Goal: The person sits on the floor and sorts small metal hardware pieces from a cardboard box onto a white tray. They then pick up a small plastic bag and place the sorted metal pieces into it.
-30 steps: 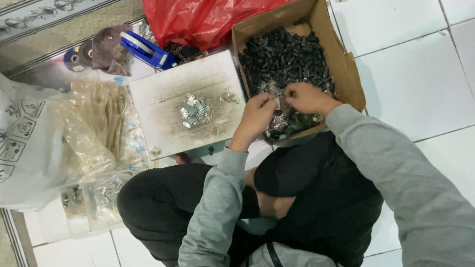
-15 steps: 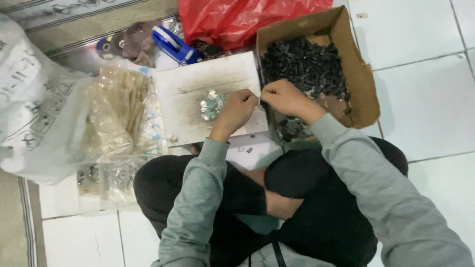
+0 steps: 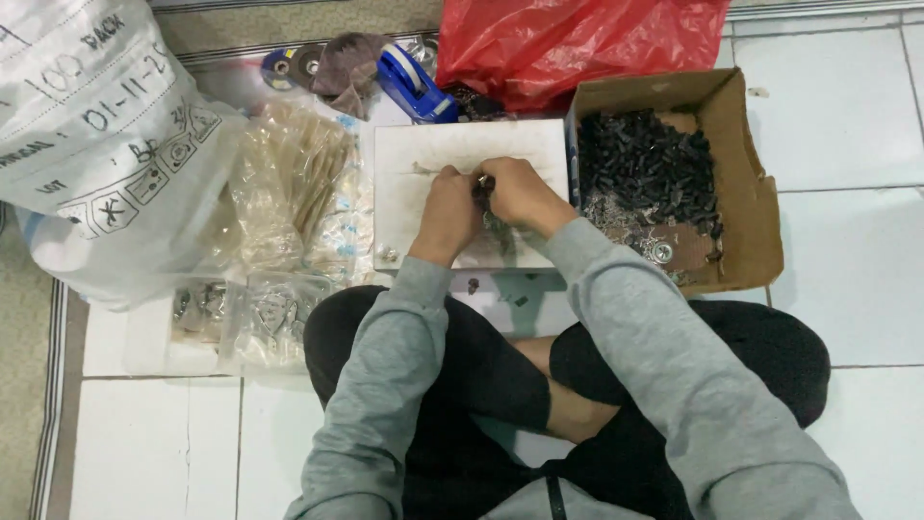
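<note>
Left hand point(image 3: 450, 204) and right hand point(image 3: 518, 193): fingertips together, pinching a small dark part point(image 3: 484, 182) between them | part location: over white board point(image 3: 423, 154) on floor | 3 o'clock of hands: cardboard box point(image 3: 741, 193) of dark pieces | 12 o'clock: red bag point(image 3: 577, 43), blue tape dispenser point(image 3: 412, 85) | 9 o'clock: clear bags point(image 3: 289, 183), white sack point(image 3: 96, 144).

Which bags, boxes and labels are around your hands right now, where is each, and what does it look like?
White woven sack: far left, bulging, dark printed marks and symbols.
Clear plastic bags: between the sack and the white board, crinkled, holding tan pieces.
Red plastic bag: top centre, crumpled, glossy.
Cardboard box: right of the hands, open, brown, holding small dark parts.
White board: under both hands, flat, scuffed.
</note>
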